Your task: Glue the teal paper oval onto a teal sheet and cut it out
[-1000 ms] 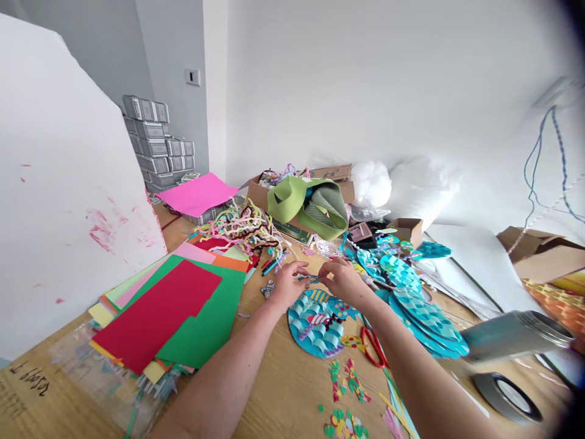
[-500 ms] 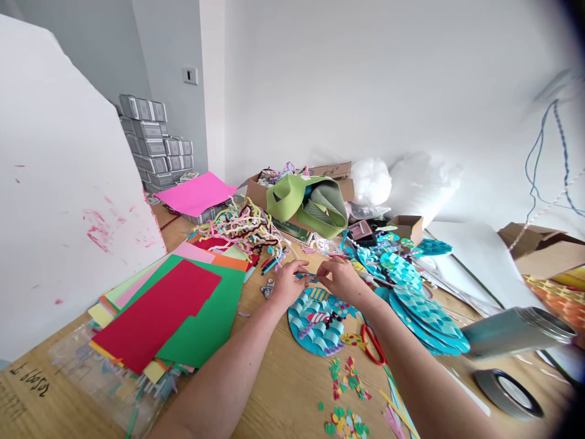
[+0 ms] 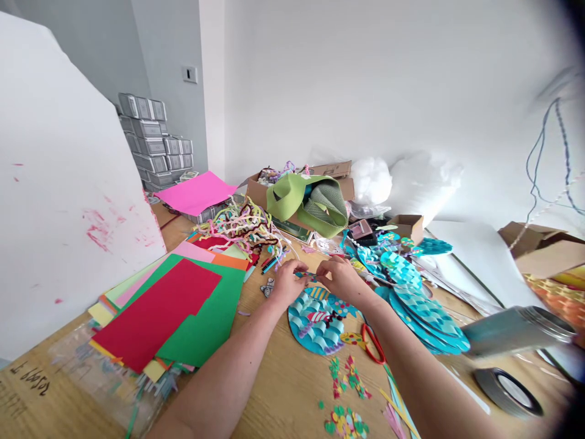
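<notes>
My left hand (image 3: 286, 281) and my right hand (image 3: 340, 278) meet above the far edge of a round blue paper craft (image 3: 317, 320) with wave-shaped scales and small fish. Both pinch a small colourful paper piece (image 3: 309, 277) between their fingertips. Red-handled scissors (image 3: 373, 344) lie just right of the craft, beside my right forearm. Loose paper cut-outs (image 3: 347, 378) are scattered on the wooden table (image 3: 283, 396) nearer to me.
A stack of coloured paper sheets (image 3: 169, 311) lies at left by a white board (image 3: 59, 201). Paper curls (image 3: 240, 227), a green bag (image 3: 308, 204) and cardboard boxes stand behind. More blue crafts (image 3: 420, 305), a metal flask (image 3: 516, 332) and tape roll (image 3: 507, 391) lie right.
Both hands stay pinched on the small piece, shifting only slightly. The view has drifted a little.
</notes>
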{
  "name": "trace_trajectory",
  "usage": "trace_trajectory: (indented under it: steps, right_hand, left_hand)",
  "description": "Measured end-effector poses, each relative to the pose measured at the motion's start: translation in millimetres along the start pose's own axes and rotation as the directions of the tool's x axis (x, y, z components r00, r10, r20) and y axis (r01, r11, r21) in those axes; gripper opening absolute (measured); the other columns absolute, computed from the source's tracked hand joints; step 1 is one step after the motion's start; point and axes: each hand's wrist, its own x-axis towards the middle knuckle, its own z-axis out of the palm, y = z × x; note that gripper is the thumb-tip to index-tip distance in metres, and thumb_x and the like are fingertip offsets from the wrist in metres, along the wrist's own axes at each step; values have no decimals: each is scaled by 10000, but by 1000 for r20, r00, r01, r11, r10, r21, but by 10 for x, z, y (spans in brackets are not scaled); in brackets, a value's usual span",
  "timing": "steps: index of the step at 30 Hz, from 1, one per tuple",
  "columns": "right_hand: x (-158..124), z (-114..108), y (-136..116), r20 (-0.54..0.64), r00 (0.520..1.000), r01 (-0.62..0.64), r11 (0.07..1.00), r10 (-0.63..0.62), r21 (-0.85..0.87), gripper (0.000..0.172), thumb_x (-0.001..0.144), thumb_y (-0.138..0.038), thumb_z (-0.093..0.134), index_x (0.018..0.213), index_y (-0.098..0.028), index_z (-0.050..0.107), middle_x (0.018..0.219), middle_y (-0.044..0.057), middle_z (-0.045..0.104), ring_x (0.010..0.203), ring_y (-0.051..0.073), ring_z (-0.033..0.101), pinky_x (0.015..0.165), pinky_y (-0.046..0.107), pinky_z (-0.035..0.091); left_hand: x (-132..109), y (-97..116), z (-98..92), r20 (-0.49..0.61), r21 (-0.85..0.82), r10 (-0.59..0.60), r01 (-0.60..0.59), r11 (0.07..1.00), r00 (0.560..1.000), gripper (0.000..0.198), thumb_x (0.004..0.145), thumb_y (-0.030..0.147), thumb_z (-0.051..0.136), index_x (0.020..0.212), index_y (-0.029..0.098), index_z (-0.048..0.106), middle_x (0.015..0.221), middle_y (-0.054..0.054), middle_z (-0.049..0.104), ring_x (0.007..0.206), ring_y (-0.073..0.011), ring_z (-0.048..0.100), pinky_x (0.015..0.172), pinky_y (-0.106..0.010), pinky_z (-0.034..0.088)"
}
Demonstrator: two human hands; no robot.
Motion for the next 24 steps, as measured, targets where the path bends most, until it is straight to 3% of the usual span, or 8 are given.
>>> trace_trajectory:
  steps: [4, 19, 24]
  right_hand:
    - [6, -11, -26, 5, 1000, -1, 1000, 1, -16, 75, 794, -182, 595, 755, -195, 658, 752, 54, 679, 856, 231, 587, 796, 353, 390]
    - [12, -9, -34, 13, 1000, 9, 999, -8, -36, 84, 800, -182, 591, 753, -198, 659, 750, 53, 676, 856, 228, 590, 796, 345, 398]
    - [21, -1, -19, 21, 1000, 4, 999, -3, -35, 78, 801, -181, 597, 757, -198, 659, 756, 52, 685, 860, 232, 595, 796, 353, 398]
  left_hand:
    - [6, -11, 5, 17, 28, 4, -4, 1000, 1000, 166, 655, 56, 727, 773, 155, 665, 788, -32, 684, 754, -157, 640, 744, -296, 525]
    - [15, 18, -5, 27, 42, 2, -3, 999, 1000, 141, 660, 40, 703, 718, 164, 669, 743, -18, 681, 717, -146, 621, 718, -282, 514]
    - [18, 11, -1, 16, 2, -6, 6, 1000, 1000, 213, 655, 38, 707, 824, 162, 671, 820, -35, 686, 777, -154, 636, 746, -290, 525]
